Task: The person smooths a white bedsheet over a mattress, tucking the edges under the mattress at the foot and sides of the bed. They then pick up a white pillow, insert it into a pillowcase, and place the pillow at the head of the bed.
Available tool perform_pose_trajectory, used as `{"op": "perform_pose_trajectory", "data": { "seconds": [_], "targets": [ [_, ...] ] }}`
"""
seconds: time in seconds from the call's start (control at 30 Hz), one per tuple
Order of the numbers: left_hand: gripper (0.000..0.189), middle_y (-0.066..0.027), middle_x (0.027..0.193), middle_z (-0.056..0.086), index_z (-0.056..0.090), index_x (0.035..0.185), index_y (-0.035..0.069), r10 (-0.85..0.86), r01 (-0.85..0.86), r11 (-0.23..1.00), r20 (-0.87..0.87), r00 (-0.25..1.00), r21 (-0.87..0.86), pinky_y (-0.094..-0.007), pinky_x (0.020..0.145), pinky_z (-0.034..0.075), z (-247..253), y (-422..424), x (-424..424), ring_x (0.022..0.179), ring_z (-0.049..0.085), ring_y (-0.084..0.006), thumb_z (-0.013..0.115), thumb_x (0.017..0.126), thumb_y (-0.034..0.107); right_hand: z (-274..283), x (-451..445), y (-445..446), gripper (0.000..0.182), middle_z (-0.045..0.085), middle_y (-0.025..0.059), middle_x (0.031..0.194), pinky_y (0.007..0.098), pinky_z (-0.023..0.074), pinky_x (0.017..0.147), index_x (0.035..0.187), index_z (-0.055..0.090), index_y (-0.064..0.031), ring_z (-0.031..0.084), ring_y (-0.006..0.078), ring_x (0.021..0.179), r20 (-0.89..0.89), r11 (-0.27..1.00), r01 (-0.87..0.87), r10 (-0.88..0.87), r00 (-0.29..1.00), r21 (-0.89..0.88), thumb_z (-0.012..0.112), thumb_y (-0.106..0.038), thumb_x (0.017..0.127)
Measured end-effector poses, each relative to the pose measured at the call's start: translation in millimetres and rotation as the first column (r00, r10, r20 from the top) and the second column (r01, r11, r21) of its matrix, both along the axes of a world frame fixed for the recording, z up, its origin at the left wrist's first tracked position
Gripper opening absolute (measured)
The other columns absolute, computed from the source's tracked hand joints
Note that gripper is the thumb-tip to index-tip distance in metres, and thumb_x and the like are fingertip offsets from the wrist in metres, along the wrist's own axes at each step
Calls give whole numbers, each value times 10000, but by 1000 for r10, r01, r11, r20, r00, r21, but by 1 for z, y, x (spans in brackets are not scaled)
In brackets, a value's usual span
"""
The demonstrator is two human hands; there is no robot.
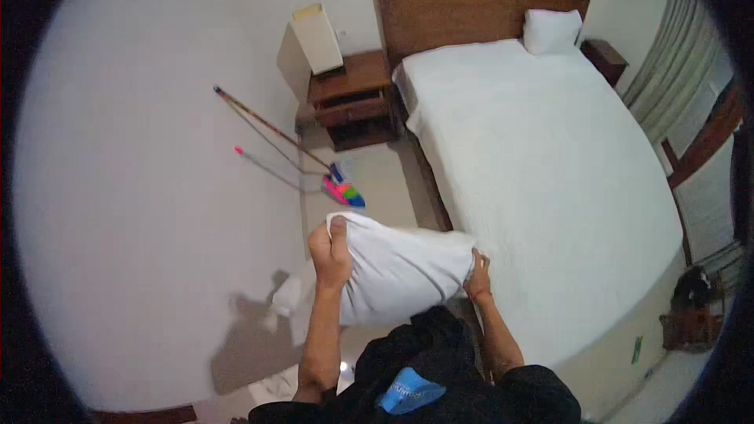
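A white pillow (400, 274) is held up in front of my body, over the floor on the left side of the bed. My left hand (331, 250) grips its upper left corner, thumb on top. At its right end, my right hand (478, 275) holds the edge close to the bed's side; part of those fingers is hidden. The bed (548, 147) is covered with a white sheet, and a second white pillow (552, 32) lies by the wooden headboard (459, 9) at the far right corner.
A wooden nightstand (350, 79) with a lamp (318, 41) stands left of the headboard. Two brooms (344, 191) (271, 126) lean against the left wall. Another nightstand (605, 60) and a curtain (674, 65) are beyond the bed. A wooden chair (694, 327) is at lower right.
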State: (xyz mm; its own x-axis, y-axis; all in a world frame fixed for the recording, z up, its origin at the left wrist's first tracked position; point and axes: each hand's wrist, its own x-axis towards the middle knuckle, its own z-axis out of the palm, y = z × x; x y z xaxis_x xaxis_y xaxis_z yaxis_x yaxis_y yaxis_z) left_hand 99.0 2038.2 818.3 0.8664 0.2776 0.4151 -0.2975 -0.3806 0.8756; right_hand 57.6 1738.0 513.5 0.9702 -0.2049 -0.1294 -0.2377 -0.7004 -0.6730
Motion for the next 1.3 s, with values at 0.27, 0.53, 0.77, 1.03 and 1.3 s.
{"op": "perform_pose_trajectory", "data": {
  "seconds": [0.27, 0.53, 0.77, 1.03, 1.3],
  "targets": [
    [523, 38, 586, 376, 415, 636, 51, -115, 114, 993, -40, 993, -21, -308, 508, 296, 3, 11, 137, 577, 349, -90, 499, 1007, 410, 34, 183, 19, 786, 589, 204, 1099, 470, 512, 847, 1444, 341, -183, 605, 400, 1019, 48, 993, -119, 119, 992, -3, 670, 3, 754],
    [499, 39, 581, 385, 437, 645, 26, -174, 175, 985, 43, 984, -9, -306, 515, 315, 13, 16, 314, 578, 357, -91, 517, 1005, 363, 91, 359, 50, 792, 623, 203, 1138, 372, 551, 705, 1459, 362, -170, 669, 277, 788, 266, 954, -86, 7, 964, 287, 723, -48, 765],
    [505, 54, 594, 380, 428, 628, 58, -281, 285, 943, 47, 959, -172, -289, 530, 321, 21, 35, 421, 594, 345, -77, 500, 1017, 371, 106, 420, 56, 834, 586, 176, 1158, 355, 563, 710, 1462, 341, -192, 660, 284, 793, 195, 985, -17, -16, 981, 169, 713, -8, 738],
    [458, 47, 652, 454, 491, 686, 47, -430, 431, 891, 44, 902, -143, -258, 558, 331, 25, 64, 549, 630, 387, -68, 495, 1019, 361, 61, 504, 54, 756, 536, 216, 1226, 427, 511, 895, 1408, 386, -175, 596, 382, 1050, 107, 955, 294, -289, 951, -34, 723, -56, 741],
    [469, 42, 641, 487, 534, 682, 48, -338, 342, 909, 62, 939, -239, -267, 544, 340, 12, 62, 670, 605, 420, -76, 539, 989, 402, -26, 560, 7, 765, 509, 179, 1304, 455, 487, 801, 1433, 351, -143, 569, 334, 1106, -600, 208, 800, -562, 569, 563, 715, -412, 816]
  ]
}}
